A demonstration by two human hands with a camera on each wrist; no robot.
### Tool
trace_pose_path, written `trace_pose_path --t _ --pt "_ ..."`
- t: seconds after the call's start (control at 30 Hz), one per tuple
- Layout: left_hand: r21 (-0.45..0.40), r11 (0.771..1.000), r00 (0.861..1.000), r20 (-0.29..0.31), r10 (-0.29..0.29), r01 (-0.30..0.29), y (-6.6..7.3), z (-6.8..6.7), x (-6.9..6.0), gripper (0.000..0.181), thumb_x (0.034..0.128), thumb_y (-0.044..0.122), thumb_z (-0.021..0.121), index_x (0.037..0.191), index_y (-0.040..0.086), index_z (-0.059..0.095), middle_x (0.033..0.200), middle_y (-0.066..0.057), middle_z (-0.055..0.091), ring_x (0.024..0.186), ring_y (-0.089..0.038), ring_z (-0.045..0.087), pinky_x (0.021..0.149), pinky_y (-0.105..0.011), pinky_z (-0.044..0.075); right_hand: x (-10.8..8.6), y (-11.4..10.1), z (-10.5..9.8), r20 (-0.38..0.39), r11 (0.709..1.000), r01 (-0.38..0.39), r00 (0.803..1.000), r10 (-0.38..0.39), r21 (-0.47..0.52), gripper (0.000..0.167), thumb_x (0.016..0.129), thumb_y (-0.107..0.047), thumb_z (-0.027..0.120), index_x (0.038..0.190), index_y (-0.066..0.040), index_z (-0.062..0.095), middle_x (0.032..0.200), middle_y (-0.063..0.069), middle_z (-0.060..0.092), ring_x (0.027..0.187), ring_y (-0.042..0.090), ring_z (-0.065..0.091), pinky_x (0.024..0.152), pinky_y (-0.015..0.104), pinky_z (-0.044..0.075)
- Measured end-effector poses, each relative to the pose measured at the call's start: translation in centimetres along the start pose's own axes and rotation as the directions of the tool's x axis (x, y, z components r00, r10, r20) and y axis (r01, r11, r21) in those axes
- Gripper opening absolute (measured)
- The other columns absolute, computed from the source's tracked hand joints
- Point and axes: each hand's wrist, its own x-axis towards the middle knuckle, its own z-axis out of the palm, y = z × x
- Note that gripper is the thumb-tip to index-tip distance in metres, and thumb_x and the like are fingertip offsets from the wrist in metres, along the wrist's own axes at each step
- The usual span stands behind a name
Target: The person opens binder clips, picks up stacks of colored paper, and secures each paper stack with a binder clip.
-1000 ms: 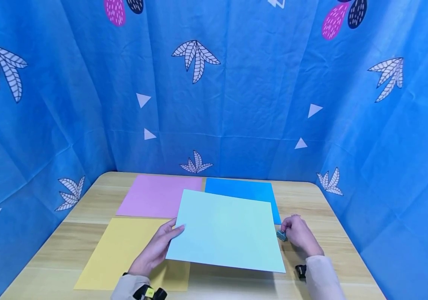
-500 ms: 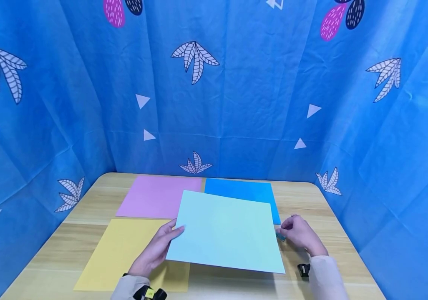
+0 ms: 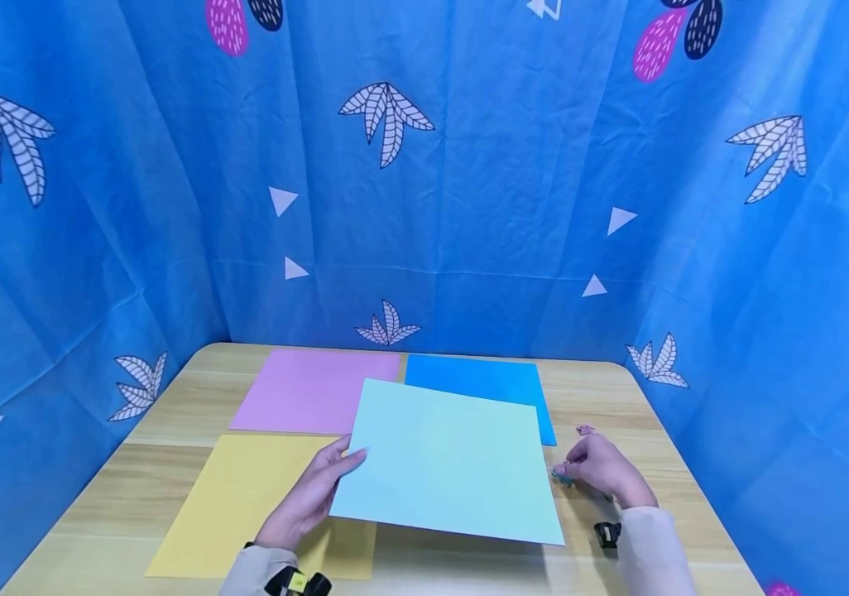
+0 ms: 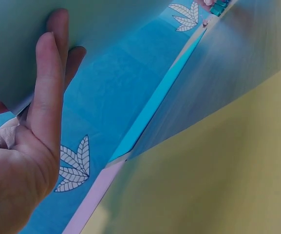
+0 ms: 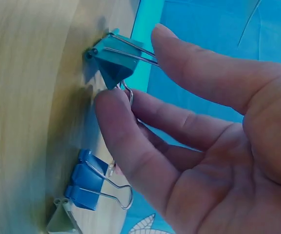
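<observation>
Pale green and stiff-looking, a flat sheet (image 3: 454, 463) is held up over the front middle of the bench (image 3: 127, 488), its shadow falling on the wood and on the near right corner of a yellow sheet (image 3: 223, 513). The person's left hand (image 3: 313, 488) has its grip on the sheet's left edge: the thumb lies on top, and the left wrist view shows the fingers against the underside.

Toward the bench's right edge, the right hand (image 3: 605, 470) grasps a teal binder clip (image 5: 121, 58) by its wire handles, between thumb and fingers. That clip is near the right edge of the raised sheet, apart from it; whether it touches the bench I cannot tell. Beside this hand, on the bench, are a blue binder clip (image 5: 86, 180) and a pale binder clip (image 5: 62, 219), the latter partly cut off by the frame. A small pink object (image 3: 585, 430) lies just beyond the knuckles, too small to make out well.

At the bench's far edge, a pink sheet (image 3: 316, 389) lies toward the left corner with a blue sheet (image 3: 480, 377) to its right, partly hidden by the green one. Blue patterned cloth (image 3: 514, 182) hangs behind the bench and along both sides.
</observation>
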Motion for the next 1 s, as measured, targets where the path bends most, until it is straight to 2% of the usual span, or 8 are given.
trace_pose_path --t 0.17,0.27,0.47,0.57,0.7,0.8,0.87,1.0 --pt "0.044 0.999 0.999 -0.032 -0.019 0.020 0.22 -0.03 0.29 0.062 0.1109 0.027 0.047 0.161 -0.001 0.023 0.104 0.011 0.076 0.089 -0.005 0.072 0.086 -0.025 0.062 0.09 0.12 -0.16 0.011 0.998 -0.027 1.000 0.026 0.054 0.025 0.090 -0.018 0.080 0.086 0.001 0.065 0.161 0.039 0.028 0.116 0.039 0.061 0.098 0.047 0.053" --pt "0.071 0.997 0.999 -0.039 -0.023 0.026 0.37 -0.01 0.44 0.063 0.1104 0.028 0.048 0.161 0.000 0.025 0.108 0.016 0.073 0.094 0.000 0.069 0.089 -0.024 0.060 0.15 0.20 -0.29 0.019 0.994 -0.035 0.999 0.033 0.100 0.028 0.089 -0.017 0.080 0.096 0.002 0.060 0.159 0.040 0.029 0.092 0.023 0.063 0.078 0.033 0.053" --pt "0.086 0.995 0.997 -0.071 -0.043 0.049 0.44 0.15 0.43 0.064 0.1100 0.029 0.049 0.162 0.003 0.024 0.120 0.002 0.074 0.103 -0.017 0.073 0.099 -0.038 0.060 0.57 0.15 -0.33 -0.001 0.992 -0.020 1.000 0.021 0.125 0.024 0.088 -0.014 0.080 0.096 0.003 0.065 0.127 0.031 0.058 0.079 0.020 0.063 0.081 0.033 0.054" --pt "0.095 0.994 0.992 -0.119 -0.041 0.052 0.24 0.30 0.12 0.065 0.1091 0.029 0.051 0.162 0.002 0.025 0.156 -0.012 0.051 0.147 -0.035 0.045 0.128 -0.055 0.027 0.68 0.19 -0.14 0.015 0.991 -0.026 1.000 0.025 0.135 0.025 0.089 -0.015 0.078 0.101 0.004 0.068 0.122 0.030 0.060 0.079 0.018 0.065 0.088 0.039 0.057" --pt "0.093 0.995 0.990 -0.142 -0.025 0.038 0.02 0.36 -0.17 0.065 0.1086 0.027 0.051 0.161 0.000 0.025 0.171 -0.015 0.025 0.160 -0.042 0.004 0.125 -0.070 -0.009 0.67 0.31 0.03 0.031 0.989 -0.025 0.999 0.020 0.144 0.025 0.090 -0.013 0.076 0.105 0.006 0.070 0.152 0.040 0.039 0.087 0.020 0.069 0.101 0.052 0.056" --pt "0.093 0.995 0.993 -0.112 -0.032 0.042 -0.01 0.18 -0.19 0.062 0.1100 0.027 0.048 0.161 0.001 0.026 0.150 -0.008 0.058 0.145 -0.031 0.047 0.128 -0.057 0.027 0.74 0.39 -0.01 0.034 0.987 -0.013 0.999 0.008 0.158 0.023 0.089 -0.012 0.076 0.104 0.006 0.071 0.157 0.042 0.031 0.099 0.028 0.069 0.112 0.060 0.048" --pt "0.063 0.997 0.997 -0.063 -0.034 0.038 0.02 0.01 -0.14 0.061 0.1113 0.026 0.045 0.162 0.001 0.023 0.124 0.000 0.074 0.117 -0.019 0.069 0.111 -0.044 0.053 0.70 0.40 -0.12 0.046 0.985 0.000 0.999 -0.008 0.170 0.025 0.088 -0.012 0.077 0.105 0.006 0.071 0.157 0.044 0.028 0.111 0.034 0.064 0.114 0.061 0.045" --pt "-0.010 1.000 1.000 0.015 -0.013 0.013 0.12 -0.24 -0.02 0.062 0.1128 0.024 0.042 0.162 -0.003 0.016 0.103 0.006 0.079 0.091 -0.010 0.076 0.087 -0.031 0.064 0.70 0.55 -0.30 0.085 0.972 0.024 0.995 -0.045 0.235 0.028 0.086 -0.009 0.077 0.108 0.007 0.071 0.159 0.049 0.011 0.130 0.051 0.051 0.101 0.042 0.056"
